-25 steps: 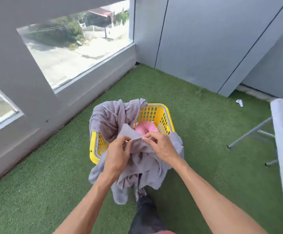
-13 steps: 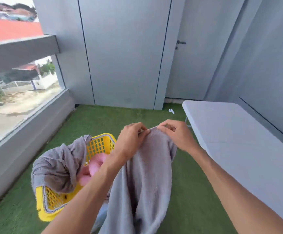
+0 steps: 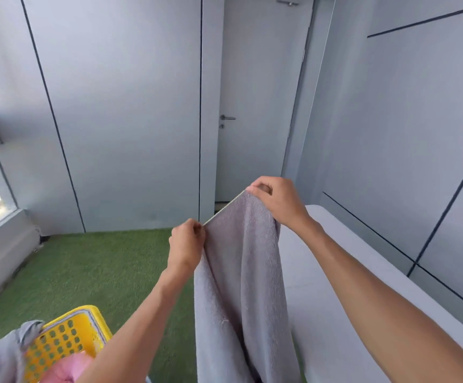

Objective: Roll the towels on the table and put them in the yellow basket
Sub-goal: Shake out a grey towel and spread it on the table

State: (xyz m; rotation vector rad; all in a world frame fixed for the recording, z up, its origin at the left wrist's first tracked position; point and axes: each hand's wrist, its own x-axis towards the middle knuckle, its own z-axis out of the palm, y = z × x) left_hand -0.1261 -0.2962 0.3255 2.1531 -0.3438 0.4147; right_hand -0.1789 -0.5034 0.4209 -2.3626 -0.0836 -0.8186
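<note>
Centre frame: I noted left hand [image 3: 186, 244] and right hand [image 3: 276, 201] each pinching a top corner of the hanging grey terry towel [image 3: 241, 286]. Step, I judged: carrying to white table [image 3: 335, 272], lower right. Next: spreading flat, rolling. Yellow perforated plastic basket [image 3: 67, 338] sat lower left.

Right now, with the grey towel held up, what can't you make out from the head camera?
- Grey towel: bottom end cut off by the frame's lower edge.
- Yellow basket: contents mostly hidden by the left forearm, a draped grey cloth and the frame edge; only something pink shows.
- Table: near end hidden behind the right forearm and towel.
</note>
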